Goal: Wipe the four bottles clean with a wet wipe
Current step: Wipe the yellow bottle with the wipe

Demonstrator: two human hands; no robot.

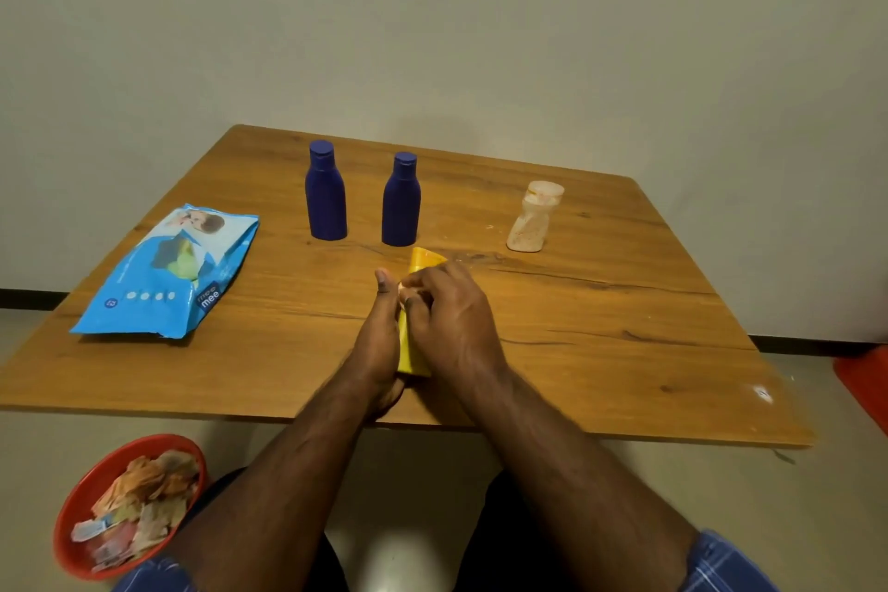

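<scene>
Gripping: yellow bottle (414, 351), clamped between left hand (379, 341) and right hand (449, 308), fingers curled shut around it, a pale wipe scrap at the fingertips.
Beyond fingers: two blue bottles (326, 192), upright.
Right of fingers: clear bottle (531, 219).
Left of fingers: wipe pack (168, 269).
Surface: wooden table (600, 327), grain cracks.
Room: plain wall (432, 14); red bin (127, 505) on floor.

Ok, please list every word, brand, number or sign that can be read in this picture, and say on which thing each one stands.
"mee mee": white letters on the blue wipes pack, near its front edge.
Round badge and row of white dots on the same pack: too small to read.
Blue bottles, yellow bottle, pale bottle: no readable text.
Wrappers in the red bowl: print too blurred to read.
</scene>
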